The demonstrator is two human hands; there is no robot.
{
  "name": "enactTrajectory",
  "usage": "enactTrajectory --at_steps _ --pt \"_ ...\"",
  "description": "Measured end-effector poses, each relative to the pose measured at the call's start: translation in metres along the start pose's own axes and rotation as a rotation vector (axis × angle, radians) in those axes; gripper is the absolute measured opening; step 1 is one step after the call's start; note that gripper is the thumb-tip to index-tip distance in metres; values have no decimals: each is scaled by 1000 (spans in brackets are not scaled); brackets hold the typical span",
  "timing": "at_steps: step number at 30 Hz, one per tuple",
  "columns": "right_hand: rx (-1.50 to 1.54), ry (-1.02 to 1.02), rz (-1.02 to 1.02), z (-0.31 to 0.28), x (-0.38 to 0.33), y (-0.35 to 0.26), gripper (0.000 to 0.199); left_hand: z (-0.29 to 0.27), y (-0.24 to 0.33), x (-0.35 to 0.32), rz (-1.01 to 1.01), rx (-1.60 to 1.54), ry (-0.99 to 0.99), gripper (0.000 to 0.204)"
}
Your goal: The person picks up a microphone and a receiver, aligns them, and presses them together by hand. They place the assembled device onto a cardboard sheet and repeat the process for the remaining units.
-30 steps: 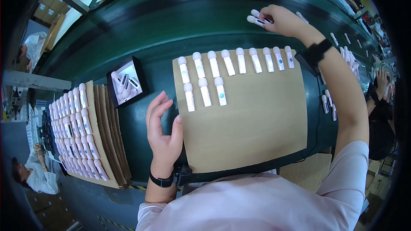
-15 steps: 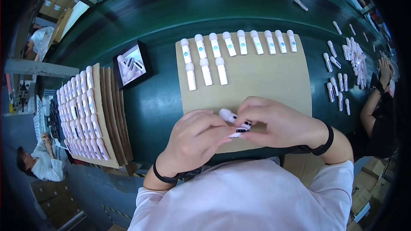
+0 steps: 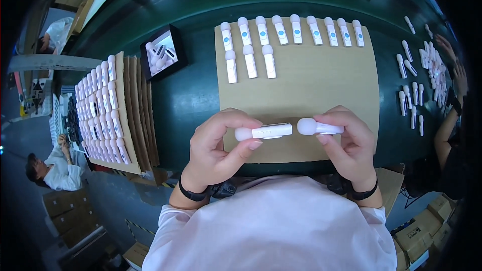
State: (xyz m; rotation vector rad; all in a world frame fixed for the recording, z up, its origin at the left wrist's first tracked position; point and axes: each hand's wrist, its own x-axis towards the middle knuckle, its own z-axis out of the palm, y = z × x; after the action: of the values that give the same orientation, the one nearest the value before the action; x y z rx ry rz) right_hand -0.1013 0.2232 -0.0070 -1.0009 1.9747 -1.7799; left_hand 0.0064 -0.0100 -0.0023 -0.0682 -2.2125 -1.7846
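My left hand (image 3: 221, 145) grips a small white wand-shaped device (image 3: 265, 131) with a round pale head pointing left. My right hand (image 3: 349, 143) grips a second white device (image 3: 316, 127), its round head pointing toward the first. Both are held level, close together, over the near part of a brown cardboard sheet (image 3: 321, 80). On the far part of that sheet lie several identical devices (image 3: 296, 29) in a row, with three more (image 3: 249, 61) in a shorter row below on the left.
A dark green table (image 3: 186, 95) carries the sheet. A stack of cardboard sheets with several devices (image 3: 108, 110) sits at left, a black tray (image 3: 161, 52) behind it. Loose devices (image 3: 411, 90) lie at right near another person's arm (image 3: 444, 130). Cartons stand on the floor.
One second ago my right hand reached to the far right and my left lay flat. Then both met over the sheet's near edge. Now each holds one device, spread slightly apart.
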Motion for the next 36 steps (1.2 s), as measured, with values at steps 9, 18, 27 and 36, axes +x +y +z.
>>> enactTrajectory --at_steps 9,18,27,36 --pt "-44 56 -60 8 1 1 28 1 7 5 119 139 -7 23" --pt "-33 75 -155 12 4 0 29 0 1 -3 33 24 -28 22" --pt "-37 76 -175 16 8 2 29 0 -1 -2 43 25 -18 23" --pt "-40 70 -164 15 6 4 29 1 -2 -1 52 50 -7 23"
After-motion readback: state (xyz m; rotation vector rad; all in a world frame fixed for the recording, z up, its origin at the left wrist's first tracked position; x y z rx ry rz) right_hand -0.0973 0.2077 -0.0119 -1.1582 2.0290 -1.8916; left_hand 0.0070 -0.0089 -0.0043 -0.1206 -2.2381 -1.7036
